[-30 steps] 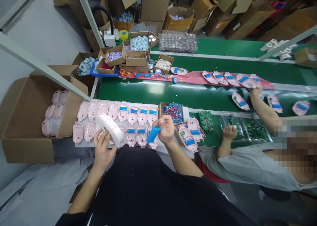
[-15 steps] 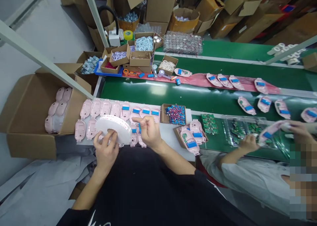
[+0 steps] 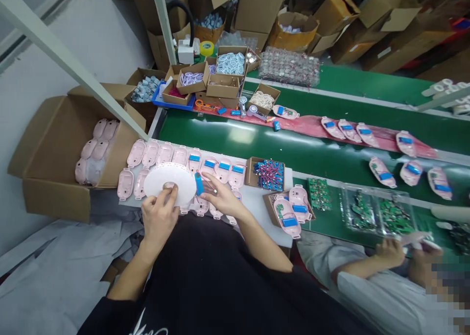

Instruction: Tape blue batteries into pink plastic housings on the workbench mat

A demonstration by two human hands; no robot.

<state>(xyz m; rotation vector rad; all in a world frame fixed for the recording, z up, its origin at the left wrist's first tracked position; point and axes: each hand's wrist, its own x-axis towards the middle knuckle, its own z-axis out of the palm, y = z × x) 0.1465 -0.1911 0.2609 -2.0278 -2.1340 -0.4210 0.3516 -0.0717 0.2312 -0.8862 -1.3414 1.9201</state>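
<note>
My left hand grips a white roll of tape at its centre hole, with the flat side turned up. In my right hand is a blue battery with thin wires, held between thumb and fingers against the roll's right edge. Under and around the roll lie pink plastic shells in two rows on a pale board. Several shells on the right hold blue batteries; those on the left do not. The roll and my hands hide part of the front row.
Right of the shells stands a box of wired blue batteries, beside a box with fitted pink shells. A large carton of shells is at left. A co-worker's hands work at right, near green circuit boards.
My right hand has come down and now holds a blue battery at the roll's edge. The roll has tipped flatter. The camera view has shifted, and the co-worker's hands have drawn nearer their body.
</note>
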